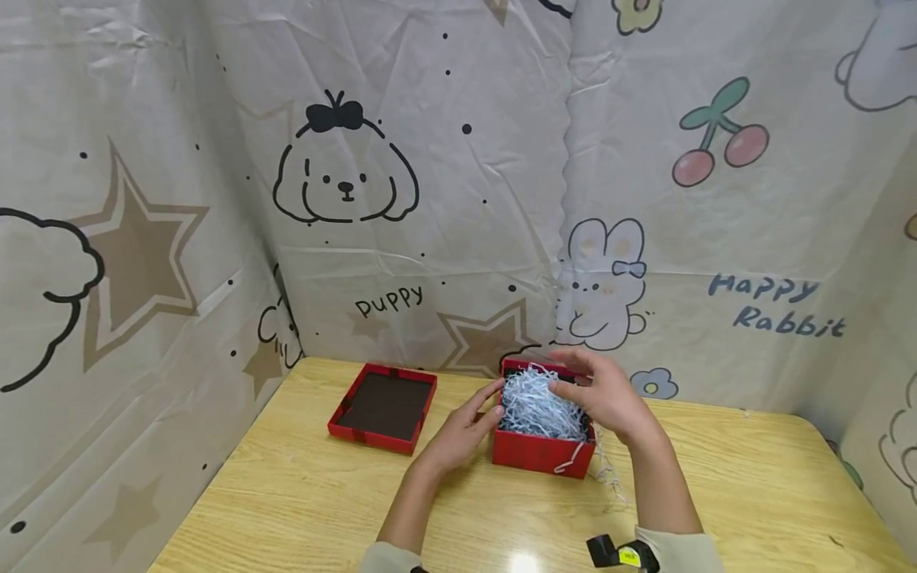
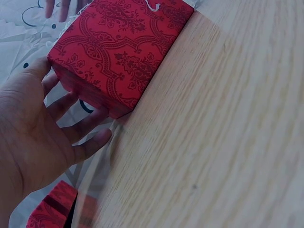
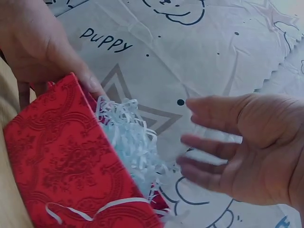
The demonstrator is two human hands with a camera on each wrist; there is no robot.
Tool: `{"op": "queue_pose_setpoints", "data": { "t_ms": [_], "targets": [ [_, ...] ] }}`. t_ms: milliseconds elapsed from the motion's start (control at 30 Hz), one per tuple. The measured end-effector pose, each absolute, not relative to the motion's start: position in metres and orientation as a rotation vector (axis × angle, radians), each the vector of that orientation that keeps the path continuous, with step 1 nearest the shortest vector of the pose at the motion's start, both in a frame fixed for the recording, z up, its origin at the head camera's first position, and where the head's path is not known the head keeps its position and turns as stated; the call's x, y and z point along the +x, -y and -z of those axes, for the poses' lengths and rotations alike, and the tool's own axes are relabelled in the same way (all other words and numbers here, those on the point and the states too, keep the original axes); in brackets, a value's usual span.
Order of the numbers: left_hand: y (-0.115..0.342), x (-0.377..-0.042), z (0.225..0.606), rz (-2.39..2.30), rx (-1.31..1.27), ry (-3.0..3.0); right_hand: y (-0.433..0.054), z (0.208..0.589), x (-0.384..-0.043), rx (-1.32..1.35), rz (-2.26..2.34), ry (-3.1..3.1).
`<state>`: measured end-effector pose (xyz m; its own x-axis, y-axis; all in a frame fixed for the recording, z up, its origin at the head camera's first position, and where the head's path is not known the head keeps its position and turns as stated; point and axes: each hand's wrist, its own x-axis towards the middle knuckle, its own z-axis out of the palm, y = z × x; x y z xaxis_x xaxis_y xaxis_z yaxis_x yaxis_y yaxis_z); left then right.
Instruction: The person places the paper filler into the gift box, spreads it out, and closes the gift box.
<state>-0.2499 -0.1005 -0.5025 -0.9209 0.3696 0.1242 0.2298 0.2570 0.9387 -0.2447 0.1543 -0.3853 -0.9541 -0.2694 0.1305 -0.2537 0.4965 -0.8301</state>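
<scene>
The box stands open on the worktop, right of centre and toward the far edge. Behind it and along both sides hangs a pale, creased cloth, printed with a puppy at the left and a rabbit farther right. The worktop is light wood with fine grain, its far edge running close to the cloth. The box itself is red, covered in a darker scrolling pattern, and its top faces up. To its left, well apart, lies the lid, shallow and red-sided, its dark inside turned up.

The left hand is at the left wall of the box, fingers spread, with the thumb touching the top edge near a corner. The right hand hovers over the far right part of the box, fingers lightly bent and parted from the thumb; the right wrist view shows a small gap between its fingertips and the filling. Pale blue-white paper shreds fill the box and heap up above its rim. A black device with a yellow label sits at the right wrist, beside a pale sleeve. Thin loose strands trail down by the near right corner, and one white strip hangs over the near wall.
</scene>
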Motion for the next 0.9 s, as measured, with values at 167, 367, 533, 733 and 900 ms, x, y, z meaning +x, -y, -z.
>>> {"op": "queue_pose_setpoints", "data": {
  "t_ms": [167,367,533,733,900],
  "targets": [
    [0.101,-0.251,0.503,-1.740,0.569,-2.399,-0.149,0.400,-0.250,-0.601,1.629,-2.610],
    [0.101,-0.252,0.503,-1.738,0.568,-2.394,-0.137,0.424,-0.259,-0.527,1.819,-2.357],
    [0.100,-0.250,0.503,-1.731,0.557,-2.376,-0.128,0.438,-0.263,-0.434,1.716,-2.320],
    [0.099,-0.251,0.501,-1.740,0.563,-2.385,-0.121,0.441,-0.269,-0.296,1.577,-2.395],
    [0.101,-0.251,0.502,-1.748,0.561,-2.384,-0.119,0.449,-0.275,-0.279,1.493,-2.391]
  ]
}}
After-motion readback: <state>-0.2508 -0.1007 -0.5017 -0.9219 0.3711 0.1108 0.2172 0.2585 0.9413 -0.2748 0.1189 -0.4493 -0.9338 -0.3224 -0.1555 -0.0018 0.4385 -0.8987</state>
